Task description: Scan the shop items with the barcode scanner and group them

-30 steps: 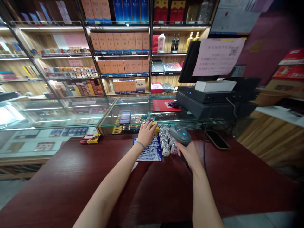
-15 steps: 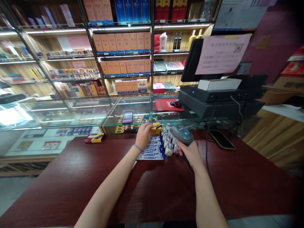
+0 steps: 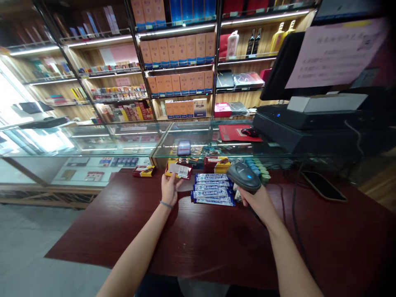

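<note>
My left hand (image 3: 170,190) is closed on a flat red and yellow chocolate bar (image 3: 179,170), its barcode side facing up toward me. In my right hand (image 3: 254,199) is a dark barcode scanner (image 3: 243,176) with a blue light, its head over the small jars. Between my hands lie several blue and white stick packets (image 3: 213,189) in rows. Behind them is a stack of similar red and yellow bars (image 3: 215,163). Small jars with green and blue lids (image 3: 260,170) stand beyond the scanner, partly covered by it.
A smaller pile of bars (image 3: 144,170) lies at the left on the dark red table (image 3: 192,243). At the right are a phone (image 3: 324,186) and a hanging cable (image 3: 293,214). A glass counter (image 3: 136,140) runs behind, with a mouse (image 3: 249,132) and a monitor (image 3: 283,66).
My left hand has moved left from the stack with a bar, turning its barcode side up. The scanner stays in my right hand. The view has shifted left.
</note>
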`<state>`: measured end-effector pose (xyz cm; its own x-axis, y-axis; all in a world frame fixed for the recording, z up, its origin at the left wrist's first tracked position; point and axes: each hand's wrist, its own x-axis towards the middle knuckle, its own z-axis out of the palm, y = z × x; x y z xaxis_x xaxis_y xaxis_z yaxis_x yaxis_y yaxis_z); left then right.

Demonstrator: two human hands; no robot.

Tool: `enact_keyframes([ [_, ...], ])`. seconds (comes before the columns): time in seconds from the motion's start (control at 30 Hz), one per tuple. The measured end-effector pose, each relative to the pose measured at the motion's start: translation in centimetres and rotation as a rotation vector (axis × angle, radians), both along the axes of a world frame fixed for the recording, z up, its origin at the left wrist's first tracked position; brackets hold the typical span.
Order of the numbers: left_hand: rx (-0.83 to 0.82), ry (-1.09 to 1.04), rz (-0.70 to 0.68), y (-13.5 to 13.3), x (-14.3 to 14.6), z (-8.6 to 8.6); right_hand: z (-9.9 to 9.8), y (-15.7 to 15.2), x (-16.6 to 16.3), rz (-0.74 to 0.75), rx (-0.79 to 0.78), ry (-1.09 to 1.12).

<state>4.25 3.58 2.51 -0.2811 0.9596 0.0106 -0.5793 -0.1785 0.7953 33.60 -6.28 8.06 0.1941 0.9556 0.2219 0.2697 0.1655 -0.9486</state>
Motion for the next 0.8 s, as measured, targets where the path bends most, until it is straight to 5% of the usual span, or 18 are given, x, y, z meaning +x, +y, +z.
enact_keyframes([
  [0.43,-0.084,-0.249,-0.027,0.4,-0.8,-2.4,-3.4,0.1,-4.8,0.257,-0.023,-0.354],
  [0.8,-0.033,-0.201,-0.063,0.2,-0.7,-2.3,-3.4,-0.2,-5.7,0.325,-0.059,-0.486],
])
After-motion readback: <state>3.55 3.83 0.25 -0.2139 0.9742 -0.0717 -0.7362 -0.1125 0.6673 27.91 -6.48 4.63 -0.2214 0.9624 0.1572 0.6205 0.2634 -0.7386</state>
